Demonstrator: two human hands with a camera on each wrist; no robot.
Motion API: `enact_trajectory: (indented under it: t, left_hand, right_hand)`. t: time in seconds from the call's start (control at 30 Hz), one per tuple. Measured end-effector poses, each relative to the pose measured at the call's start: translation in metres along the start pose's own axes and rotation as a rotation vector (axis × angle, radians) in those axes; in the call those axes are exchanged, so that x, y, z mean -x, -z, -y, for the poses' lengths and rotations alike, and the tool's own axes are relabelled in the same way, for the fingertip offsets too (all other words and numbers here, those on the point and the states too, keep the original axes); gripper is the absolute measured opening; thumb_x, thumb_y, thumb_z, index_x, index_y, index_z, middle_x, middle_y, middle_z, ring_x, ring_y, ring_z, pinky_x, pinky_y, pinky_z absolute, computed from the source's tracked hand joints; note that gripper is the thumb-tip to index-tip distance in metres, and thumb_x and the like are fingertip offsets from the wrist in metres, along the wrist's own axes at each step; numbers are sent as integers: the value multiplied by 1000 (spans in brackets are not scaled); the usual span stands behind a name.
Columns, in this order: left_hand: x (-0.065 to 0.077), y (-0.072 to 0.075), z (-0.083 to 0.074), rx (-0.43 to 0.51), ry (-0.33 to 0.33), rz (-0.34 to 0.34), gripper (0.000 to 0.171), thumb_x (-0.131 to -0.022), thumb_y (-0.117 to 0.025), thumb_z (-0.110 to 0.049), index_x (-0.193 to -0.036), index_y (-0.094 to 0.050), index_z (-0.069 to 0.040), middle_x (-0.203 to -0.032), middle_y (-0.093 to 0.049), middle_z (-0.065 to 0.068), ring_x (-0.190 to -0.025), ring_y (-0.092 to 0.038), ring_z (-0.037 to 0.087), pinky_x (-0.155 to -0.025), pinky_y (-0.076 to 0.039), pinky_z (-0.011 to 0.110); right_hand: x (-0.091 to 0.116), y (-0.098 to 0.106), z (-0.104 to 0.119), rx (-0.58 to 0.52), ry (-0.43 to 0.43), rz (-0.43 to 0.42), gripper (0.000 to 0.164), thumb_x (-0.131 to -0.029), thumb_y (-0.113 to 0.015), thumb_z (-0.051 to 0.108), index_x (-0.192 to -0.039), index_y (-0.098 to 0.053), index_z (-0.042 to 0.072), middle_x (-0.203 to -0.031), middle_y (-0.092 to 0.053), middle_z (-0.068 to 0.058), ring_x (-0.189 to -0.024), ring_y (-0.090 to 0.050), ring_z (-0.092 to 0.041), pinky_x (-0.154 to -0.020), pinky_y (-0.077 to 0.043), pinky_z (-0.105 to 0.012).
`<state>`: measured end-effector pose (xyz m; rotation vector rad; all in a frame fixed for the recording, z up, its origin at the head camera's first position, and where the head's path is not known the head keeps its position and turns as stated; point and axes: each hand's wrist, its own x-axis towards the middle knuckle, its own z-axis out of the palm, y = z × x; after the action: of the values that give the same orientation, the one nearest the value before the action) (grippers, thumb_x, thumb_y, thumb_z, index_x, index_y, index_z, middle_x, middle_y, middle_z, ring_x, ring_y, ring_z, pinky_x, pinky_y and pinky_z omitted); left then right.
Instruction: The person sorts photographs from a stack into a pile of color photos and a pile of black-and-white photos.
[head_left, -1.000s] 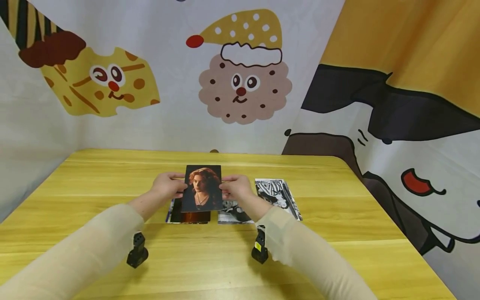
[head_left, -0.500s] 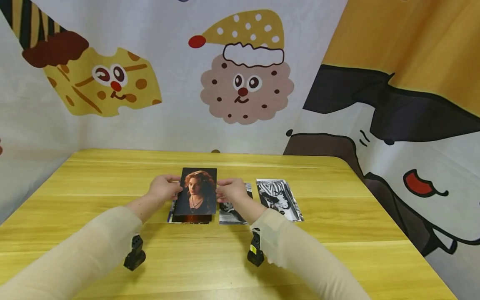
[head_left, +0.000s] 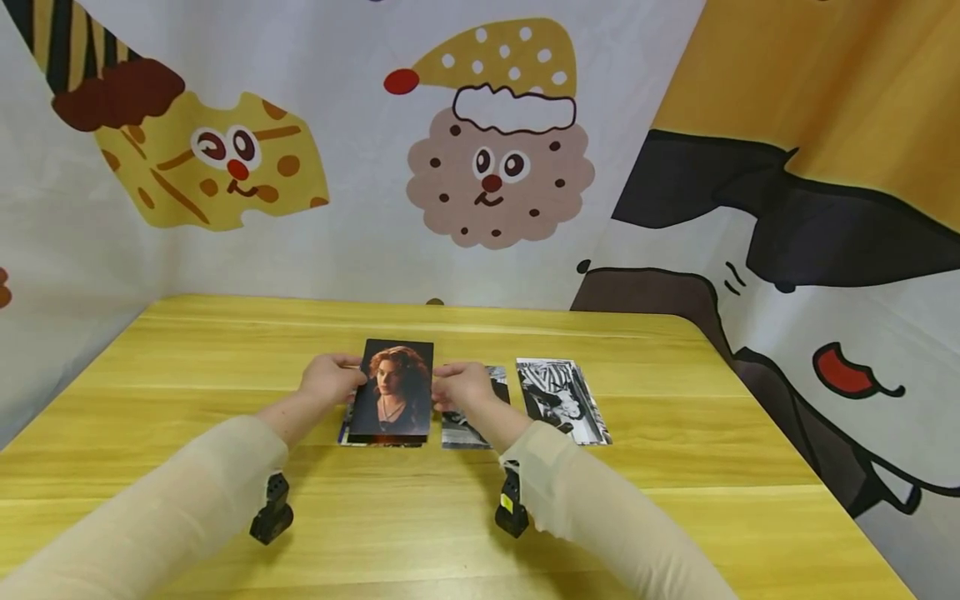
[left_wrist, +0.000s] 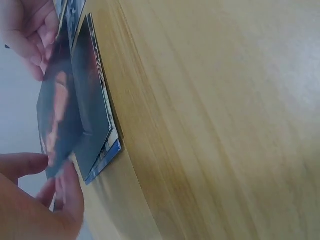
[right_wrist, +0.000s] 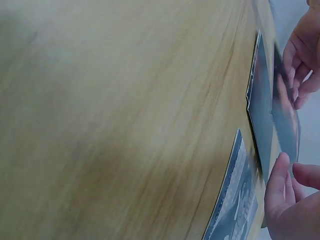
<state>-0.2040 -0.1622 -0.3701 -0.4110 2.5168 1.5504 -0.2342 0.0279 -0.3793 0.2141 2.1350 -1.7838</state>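
Note:
A colour photo print (head_left: 395, 392) of a red-haired person against a dark ground is held over a small stack of prints (head_left: 386, 444). At its left edge my left hand (head_left: 330, 381) pinches it between thumb and fingers. My right hand (head_left: 462, 387) has thumb and fingertips at the opposite edge, holding it from that side. In the left wrist view the held print (left_wrist: 62, 107) is tilted, with a gap between its lower part and the dark top print (left_wrist: 92, 110) of the stack. The right wrist view shows the right hand (right_wrist: 295, 200) at the print's near end.
Black-and-white prints (head_left: 461, 429) lie right of the stack, partly hidden by the right forearm. Another pile of black-and-white prints (head_left: 562, 400) lies farther right. The wooden table (head_left: 390, 533) ends at a cartoon-patterned curtain (head_left: 360, 167).
The held print has come left and down, now covering most of the stack beneath it. Both hands have moved with it, uncovering more of the black-and-white prints to the right.

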Motion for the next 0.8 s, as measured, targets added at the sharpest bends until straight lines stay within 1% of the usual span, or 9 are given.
enact_trajectory:
  t: [0.1, 0.2, 0.3, 0.37, 0.57, 0.6, 0.63, 0.67, 0.8]
  left_hand:
    - [2, 0, -1, -21, -6, -1, 45, -91, -46, -7, -134, -45, 7, -134, -45, 29, -99, -58, 34, -79, -57, 36]
    - [3, 0, -2, -13, -11, 4, 45, -92, -45, -9, -135, -44, 6, -138, -42, 28, -107, -55, 38, -82, -55, 39]
    - [4, -2, -4, 7, -19, 8, 44, -93, -44, -10, -135, -44, 5, -138, -43, 28, -112, -53, 39, -85, -55, 41]
    - [4, -5, -7, 23, -24, 14, 44, -94, -43, -9, -135, -44, 5, -136, -44, 28, -112, -53, 38, -87, -55, 41]
    - [4, -18, -16, 71, -42, 33, 43, -94, -43, -8, -135, -44, 6, -134, -46, 27, -116, -52, 38, -90, -54, 43]
    - [4, -20, -17, 79, -46, 34, 42, -95, -44, -8, -135, -44, 6, -132, -47, 27, -114, -53, 37, -89, -54, 42]
    - [4, -23, -19, 90, -49, 35, 42, -94, -44, -7, -134, -45, 6, -131, -48, 27, -109, -56, 36, -87, -55, 41]
    - [3, -26, -20, 101, -50, 37, 42, -94, -45, -7, -134, -45, 6, -125, -52, 26, -100, -59, 33, -83, -57, 38]
    - [3, -35, -26, 115, -49, 49, 41, -94, -46, -7, -133, -47, 5, -118, -55, 25, -95, -60, 31, -77, -58, 33]
  right_hand:
    - [1, 0, 0, 7, 2, 9, 30, -86, -56, -6, -115, -61, -4, -94, -66, -19, -58, -57, -12, -57, -57, -27]
    - [1, 2, 1, 7, 4, 19, 31, -87, -55, -6, -117, -59, -6, -102, -65, -23, -58, -56, -12, -59, -58, -28]
    - [2, 4, 2, 14, 5, 17, 31, -87, -55, -4, -118, -58, -6, -104, -64, -22, -58, -55, -11, -59, -58, -28]
    - [2, 8, 3, 20, 4, 13, 31, -88, -56, -3, -119, -58, -5, -104, -64, -20, -59, -56, -11, -60, -58, -27]
    - [1, 23, 0, 27, 15, -6, 31, -88, -56, -2, -119, -58, -5, -112, -62, -21, -61, -57, -10, -62, -59, -28]
    - [0, 26, -1, 28, 16, -16, 31, -87, -57, -2, -119, -59, -5, -109, -63, -20, -60, -57, -10, -62, -59, -29]
    - [0, 29, -2, 29, 22, -24, 31, -87, -57, -3, -118, -59, -6, -106, -64, -19, -58, -57, -9, -61, -60, -29]
    - [0, 33, -2, 29, 24, -28, 32, -87, -57, -3, -118, -59, -6, -105, -64, -20, -59, -57, -10, -63, -60, -30]
    - [0, 45, -2, 41, 38, -50, 32, -86, -57, -3, -117, -59, -8, -99, -66, -20, -59, -57, -10, -65, -61, -33]
